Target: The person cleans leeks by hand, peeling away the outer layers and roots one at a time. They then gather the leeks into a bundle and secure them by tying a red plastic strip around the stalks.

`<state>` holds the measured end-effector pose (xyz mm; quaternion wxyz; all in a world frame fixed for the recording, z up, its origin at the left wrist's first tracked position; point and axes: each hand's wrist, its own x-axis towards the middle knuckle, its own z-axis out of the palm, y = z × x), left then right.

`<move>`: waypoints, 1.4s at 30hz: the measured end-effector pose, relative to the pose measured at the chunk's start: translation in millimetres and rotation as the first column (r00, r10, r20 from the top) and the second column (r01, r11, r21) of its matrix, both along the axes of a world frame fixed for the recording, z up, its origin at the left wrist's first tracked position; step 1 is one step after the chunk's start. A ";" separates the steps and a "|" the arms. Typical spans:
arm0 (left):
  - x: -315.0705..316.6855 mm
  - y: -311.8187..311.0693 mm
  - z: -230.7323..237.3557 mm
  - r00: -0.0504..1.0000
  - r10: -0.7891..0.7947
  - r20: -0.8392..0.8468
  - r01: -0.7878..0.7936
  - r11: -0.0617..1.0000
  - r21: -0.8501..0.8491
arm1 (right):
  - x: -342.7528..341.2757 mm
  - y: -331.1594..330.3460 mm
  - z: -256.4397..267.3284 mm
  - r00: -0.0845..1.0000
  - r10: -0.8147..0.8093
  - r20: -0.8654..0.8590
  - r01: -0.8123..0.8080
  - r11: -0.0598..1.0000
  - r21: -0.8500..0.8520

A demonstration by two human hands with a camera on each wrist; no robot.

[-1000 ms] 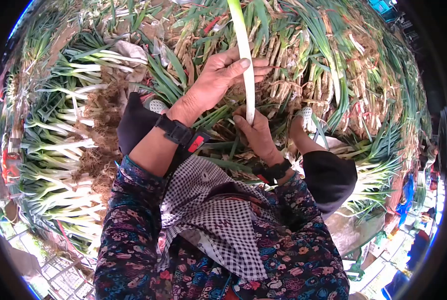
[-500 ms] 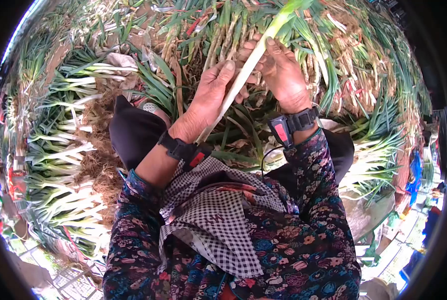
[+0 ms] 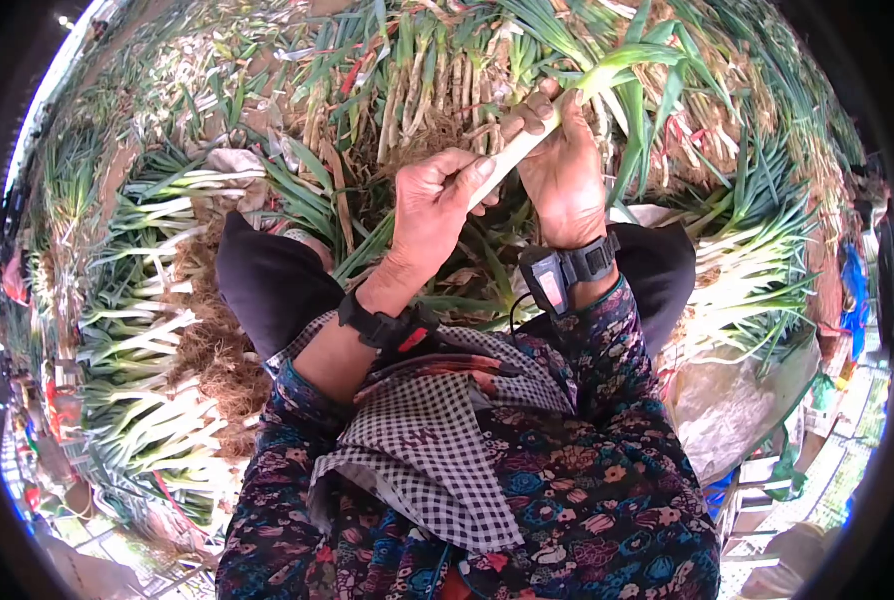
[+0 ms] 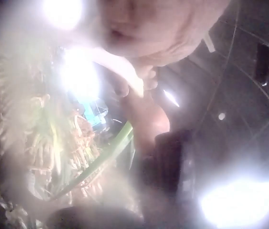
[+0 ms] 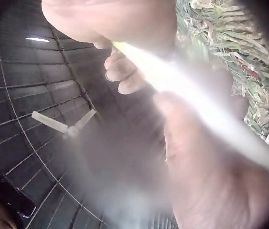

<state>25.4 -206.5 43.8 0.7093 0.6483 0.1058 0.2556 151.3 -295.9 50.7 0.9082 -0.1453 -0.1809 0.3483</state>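
Both hands hold one green onion (image 3: 520,150) in front of the lap; its white stem slants up to the right into green leaves. My left hand (image 3: 432,205) pinches the lower stem, thumb (image 3: 479,170) along the near side. Higher up, my right hand (image 3: 565,185) grips the stem just below the leaves, its fingers curled round it. In the right wrist view the bright white stem (image 5: 191,95) passes between the two hands. The left wrist view is hazy, with the left hand (image 4: 163,28) large at the top and part of the white stem (image 4: 120,69) below it.
Green onions with brown roots lie in a long row (image 3: 157,390) on the left. A further heap (image 3: 757,260) lies on the right beside a pale sack (image 3: 732,410). Unpeeled bundles (image 3: 437,85) spread across the ground ahead. The person's dark-trousered knees (image 3: 267,285) flank the hands.
My right hand has gone from the stem's lower end to its upper part. The green onion has tipped from nearly upright to slanting right, and the left hand has shifted slightly lower.
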 end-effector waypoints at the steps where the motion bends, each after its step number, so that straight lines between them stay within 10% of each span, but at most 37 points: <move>1: 2.4 -1.9 0.5 0.999 -0.023 -0.023 0.022 1.000 -0.020 | 2.5 -4.7 0.0 0.999 0.031 -0.031 -0.030 0.999 0.040; 8: 22.3 -10.8 -7.4 0.994 0.052 0.092 -0.013 0.924 -0.382 | 3.0 -26.7 9.4 0.989 -0.129 -0.066 0.128 0.992 -0.019; 12: 25.0 -12.3 1.5 0.958 -0.107 0.266 0.250 0.768 -0.590 | 22.7 -36.1 2.3 0.986 -0.127 -0.104 0.134 0.989 0.064; 17: 17.8 6.0 12.8 0.969 -0.237 0.072 0.232 0.766 -0.600 | 56.3 -66.6 -0.8 0.983 -0.032 -0.179 0.071 0.974 0.217; 22: -21.8 58.1 28.1 0.933 -0.025 -0.359 -0.070 0.966 -0.248 | 106.9 -119.9 -3.9 0.991 -0.072 -0.110 0.104 0.941 0.324; 24: -37.2 105.6 11.9 0.775 0.183 -0.605 -0.083 0.978 0.189 | 116.3 -131.2 -3.6 0.987 -0.084 -0.139 0.129 0.927 0.351; 25: -35.4 116.8 14.4 0.717 0.380 -0.584 0.234 0.658 0.716 | 121.3 -136.1 -4.5 0.985 -0.109 -0.135 0.151 0.921 0.360; 28: -28.4 80.4 13.5 0.968 0.217 -0.127 0.041 0.362 0.931 | 125.1 -138.0 -3.5 0.979 -0.128 -0.161 0.176 0.926 0.335; 30: -16.6 27.5 28.4 0.951 0.031 -0.308 0.163 0.795 0.584 | 125.2 -132.3 -7.8 0.981 -0.120 -0.153 0.166 0.927 0.336; 37: 17.0 -42.9 -2.2 0.973 -0.145 -0.181 0.222 0.808 0.546 | 108.1 -114.6 -4.3 0.948 -0.310 -0.074 0.316 0.944 0.093; 40: 14.2 -45.6 -3.8 0.953 -0.259 -0.160 0.287 0.940 0.186 | 87.2 -104.5 15.6 0.911 -0.386 -0.145 0.393 0.919 0.024; 42: 10.0 -42.7 1.5 0.914 -0.391 -0.105 0.374 0.915 -0.151 | 86.5 -102.8 1.1 0.988 0.004 -0.157 0.031 0.975 0.221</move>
